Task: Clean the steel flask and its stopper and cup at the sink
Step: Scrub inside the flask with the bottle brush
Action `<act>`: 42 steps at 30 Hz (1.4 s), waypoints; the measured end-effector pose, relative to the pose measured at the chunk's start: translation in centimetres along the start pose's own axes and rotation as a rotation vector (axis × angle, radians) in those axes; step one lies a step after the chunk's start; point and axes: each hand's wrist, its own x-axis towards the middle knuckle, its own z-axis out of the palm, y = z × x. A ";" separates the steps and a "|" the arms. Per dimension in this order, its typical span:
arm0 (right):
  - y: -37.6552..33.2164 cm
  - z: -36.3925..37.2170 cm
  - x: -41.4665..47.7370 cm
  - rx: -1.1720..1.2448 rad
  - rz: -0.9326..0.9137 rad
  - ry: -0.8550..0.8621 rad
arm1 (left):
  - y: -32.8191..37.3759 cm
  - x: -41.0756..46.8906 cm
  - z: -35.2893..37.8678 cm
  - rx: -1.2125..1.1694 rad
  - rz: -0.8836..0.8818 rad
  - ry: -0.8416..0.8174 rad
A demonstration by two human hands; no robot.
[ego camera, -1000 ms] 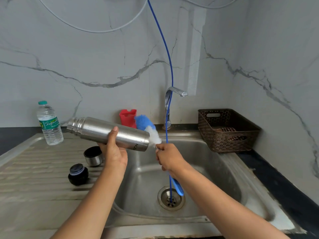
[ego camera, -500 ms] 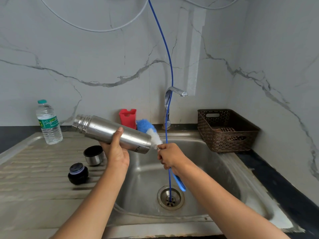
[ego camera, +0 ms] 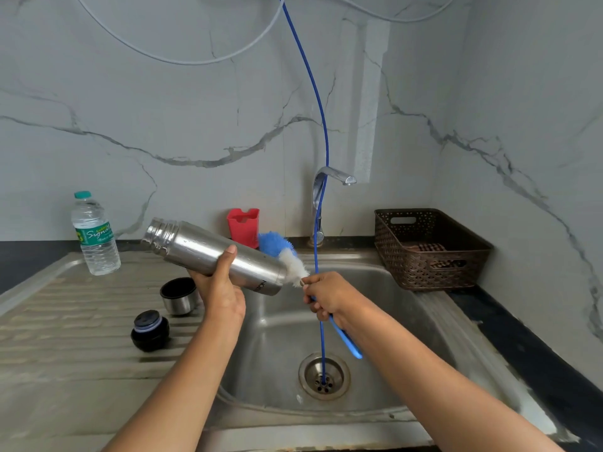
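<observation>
Since the steel flask (ego camera: 215,256) looks smooth, rigid and likely slippery, we wrap our left hand (ego camera: 222,290) around its middle, while our right hand (ego camera: 326,295) has its grip closed on the bottle brush (ego camera: 293,264).

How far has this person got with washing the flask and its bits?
Done: the flask is taken apart; its cup and stopper sit apart on the draining board.

In hand: the left hand holds the flask over the sink while the right hand works a brush against its base.

Left: no water runs from the tap; whether cup and stopper are washed can't be told.
</observation>
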 end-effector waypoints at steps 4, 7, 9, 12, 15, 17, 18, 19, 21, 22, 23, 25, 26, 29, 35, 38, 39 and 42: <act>2.0 0.8 -1.0 -0.019 0.045 -0.098 | 0.0 0.2 0.1 -0.008 0.013 0.002; 3.5 -0.5 -2.6 -0.021 0.026 -0.145 | 0.2 0.5 -0.3 0.004 0.041 0.003; 3.9 -2.0 -3.4 -0.010 0.014 -0.160 | 0.2 0.7 -0.5 0.008 0.056 0.010; 3.6 -3.9 -3.6 0.045 0.005 -0.147 | 0.1 0.7 -0.5 0.036 0.066 0.026; 3.3 -4.6 -2.9 0.112 0.010 -0.141 | 0.0 0.7 -0.6 0.041 0.045 0.057; 3.5 -4.0 -2.8 0.097 0.032 -0.157 | -0.1 0.7 -0.5 0.047 0.042 0.059; 3.9 -3.5 -2.9 0.083 0.046 -0.176 | -0.1 0.7 -0.5 0.060 0.049 0.055; 4.2 -3.2 -3.2 0.072 0.056 -0.198 | 0.0 0.7 -0.4 0.073 0.059 0.055; 5.0 -3.3 -4.0 0.083 0.060 -0.234 | 0.1 0.9 -0.3 0.076 0.075 0.077; 5.1 -3.6 -4.5 0.103 0.055 -0.244 | 0.1 1.0 -0.4 0.063 0.078 0.095; 5.2 -4.2 -4.9 0.123 0.049 -0.252 | 0.2 1.2 -0.5 0.049 0.079 0.112; 5.0 -5.1 -4.9 0.153 0.038 -0.244 | 0.2 1.4 -0.8 0.035 0.073 0.132; 4.9 -5.3 -4.6 0.156 0.035 -0.230 | 0.1 1.4 -0.9 0.034 0.068 0.136; 4.5 -4.2 -3.0 0.113 0.043 -0.204 | -0.2 1.2 -0.8 0.049 0.046 0.117; 5.0 -2.9 -2.6 0.123 0.090 -0.294 | -0.1 1.1 -1.1 0.132 0.071 0.060; 5.2 -5.0 -2.9 0.189 0.102 -0.348 | 0.4 1.6 -1.1 0.168 0.104 0.081; 5.2 -5.7 -2.8 0.233 0.113 -0.361 | 0.6 1.7 -1.1 0.177 0.108 0.085; 4.9 -6.9 -2.5 0.351 0.126 -0.362 | 1.2 1.9 -0.7 0.219 0.106 0.083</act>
